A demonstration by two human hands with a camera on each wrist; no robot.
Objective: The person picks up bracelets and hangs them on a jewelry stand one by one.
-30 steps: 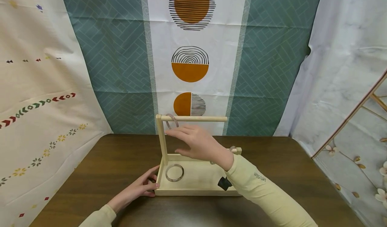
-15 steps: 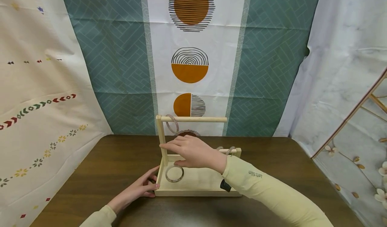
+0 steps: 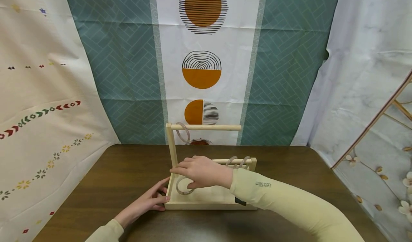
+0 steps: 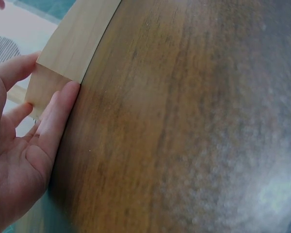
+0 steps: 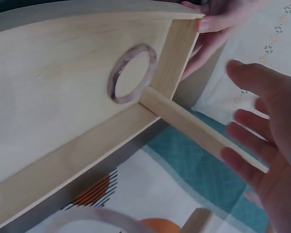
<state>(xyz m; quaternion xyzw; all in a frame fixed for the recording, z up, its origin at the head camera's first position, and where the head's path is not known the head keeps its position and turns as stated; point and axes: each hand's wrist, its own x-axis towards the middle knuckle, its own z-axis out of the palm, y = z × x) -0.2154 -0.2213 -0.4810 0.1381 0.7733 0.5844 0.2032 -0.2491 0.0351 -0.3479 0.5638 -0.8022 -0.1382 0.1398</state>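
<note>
A light wooden tray stand [image 3: 206, 206] sits on the table. My left hand [image 3: 145, 201] touches its left end near the front corner, fingers extended along the wood. Inside the tray's left end lies a mottled bangle [image 5: 111, 87]. Over it in the head view is my right hand [image 3: 202, 172], partly covering it, with thumb and fingers apart and nothing held. In the right wrist view that hand is beside the upright post [image 5: 184, 121]. One bangle [image 3: 181, 124] hangs on the tall bar [image 3: 212, 127]; two bangles [image 3: 246, 158] hang on the low bar [image 3: 222, 161].
The dark wooden table [image 3: 128, 170] surrounds the stand. Behind it hangs a patterned cloth [image 3: 128, 73], with a pale curtain [image 3: 42, 127] on the left and a floral marbled one [image 3: 360, 91] on the right. A small black item [image 3: 239, 201] shows under the right sleeve.
My right hand has come down from near the tall bar to over the bangle in the tray, leaving the bangle on the bar in full view. The left hand stays in place.
</note>
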